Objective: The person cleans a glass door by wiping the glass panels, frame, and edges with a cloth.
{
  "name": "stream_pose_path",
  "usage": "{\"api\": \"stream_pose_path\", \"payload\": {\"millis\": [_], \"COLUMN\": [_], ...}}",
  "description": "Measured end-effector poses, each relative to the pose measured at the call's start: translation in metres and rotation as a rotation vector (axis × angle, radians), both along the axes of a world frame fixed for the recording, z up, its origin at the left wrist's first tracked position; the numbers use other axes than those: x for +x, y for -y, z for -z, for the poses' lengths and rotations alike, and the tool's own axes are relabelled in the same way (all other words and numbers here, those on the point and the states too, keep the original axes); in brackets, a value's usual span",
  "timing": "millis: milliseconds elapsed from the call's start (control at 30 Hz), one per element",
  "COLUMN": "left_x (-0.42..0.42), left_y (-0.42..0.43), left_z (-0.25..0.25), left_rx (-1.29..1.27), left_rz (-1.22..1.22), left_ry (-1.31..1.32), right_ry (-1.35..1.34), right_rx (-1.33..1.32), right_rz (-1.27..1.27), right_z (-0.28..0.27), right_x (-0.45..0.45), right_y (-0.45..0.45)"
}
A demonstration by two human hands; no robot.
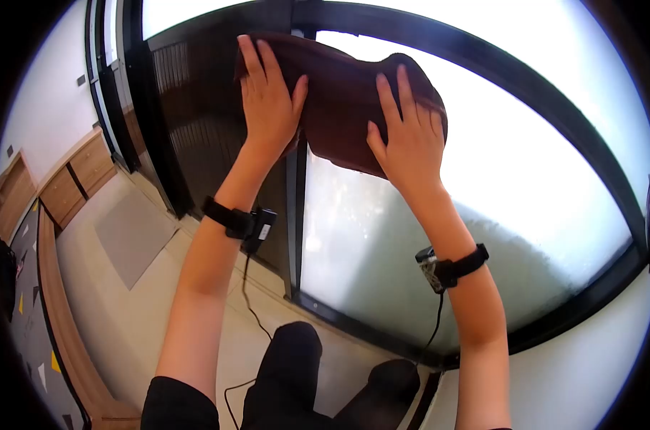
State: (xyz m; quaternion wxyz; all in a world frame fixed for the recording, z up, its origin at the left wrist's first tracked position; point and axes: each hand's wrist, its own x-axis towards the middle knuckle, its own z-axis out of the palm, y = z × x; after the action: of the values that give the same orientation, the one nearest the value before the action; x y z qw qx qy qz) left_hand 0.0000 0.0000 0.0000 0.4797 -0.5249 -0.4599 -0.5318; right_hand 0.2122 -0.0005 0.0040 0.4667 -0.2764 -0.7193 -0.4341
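Note:
A dark brown cloth (343, 107) is stretched out at the upper part of a dark-framed glass sliding door (382, 222). My left hand (269, 107) holds the cloth's left end, fingers extended over it and thumb out to the side. At the right end, my right hand (411, 140) keeps hold of the cloth with its fingers spread across the fabric. Both palms face away from me, so their contact with the cloth is hidden. Whether the cloth lies fully flat on the glass, I cannot tell.
Each wrist wears a black strap with a small device, (259, 228) on the left, and a cable hangs down. A grey mat (135, 233) lies on the tiled floor. A wooden drawer unit (77, 179) and a patterned bed (34, 308) stand left. A white wall (590, 358) is at right.

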Motion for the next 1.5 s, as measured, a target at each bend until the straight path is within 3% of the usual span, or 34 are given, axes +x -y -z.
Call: {"api": "stream_pose_path", "payload": {"millis": [67, 100, 200, 333, 500, 700, 833, 967, 1067, 1133, 1267, 1300, 1400, 1500], "left_x": [0.009, 0.010, 0.011, 0.019, 0.023, 0.015, 0.019, 0.008, -0.002, -0.012, -0.024, -0.031, -0.024, 0.003], "left_y": [-0.010, 0.015, 0.011, 0.014, 0.013, 0.009, 0.006, 0.008, 0.018, 0.034, 0.067, 0.065, 0.077, 0.063], "left_z": [-0.004, 0.025, 0.001, 0.019, 0.034, 0.027, 0.065, 0.137, 0.161, 0.134, 0.037, 0.013, -0.059, -0.078], "left_rx": [0.193, 0.077, 0.071, 0.052, 0.032, -0.009, -0.113, -0.227, -0.432, -0.574, -0.600, -0.576, -0.585, -0.572], "left_rz": [0.270, 0.260, 0.346, 0.416, 0.301, 0.327, 0.287, 0.281, 0.246, 0.129, 0.000, -0.061, -0.250, -0.282], "left_ry": [0.177, 0.242, 0.302, 0.413, 0.316, 0.219, 0.282, 0.314, 0.426, 0.203, -0.256, -0.307, -0.479, -0.646], "right_ry": [0.036, 0.120, 0.064, 0.153, 0.218, 0.226, 0.322, 0.392, 0.410, 0.390, 0.274, 0.271, 0.099, -0.028], "right_rx": [0.134, -0.038, 0.064, 0.040, -0.033, -0.093, -0.142, -0.153, -0.196, -0.247, -0.255, -0.267, -0.263, -0.183], "right_rz": [0.047, 0.076, 0.073, 0.061, 0.058, -0.021, -0.097, -0.175, -0.216, -0.272, -0.360, -0.233, -0.399, -0.372], "right_z": [-0.015, 0.003, -0.010, 0.007, 0.025, 0.026, 0.040, 0.062, 0.072, 0.077, 0.089, 0.081, 0.072, 0.053], "right_x": [-0.010, -0.018, -0.038, -0.046, -0.046, -0.043, -0.032, -0.024, -0.017, -0.011, -0.012, -0.013, -0.017, -0.007], "right_y": [-0.005, 0.017, 0.000, -0.006, -0.007, -0.010, -0.022, -0.032, -0.043, -0.047, -0.053, -0.047, -0.045, -0.046]}}
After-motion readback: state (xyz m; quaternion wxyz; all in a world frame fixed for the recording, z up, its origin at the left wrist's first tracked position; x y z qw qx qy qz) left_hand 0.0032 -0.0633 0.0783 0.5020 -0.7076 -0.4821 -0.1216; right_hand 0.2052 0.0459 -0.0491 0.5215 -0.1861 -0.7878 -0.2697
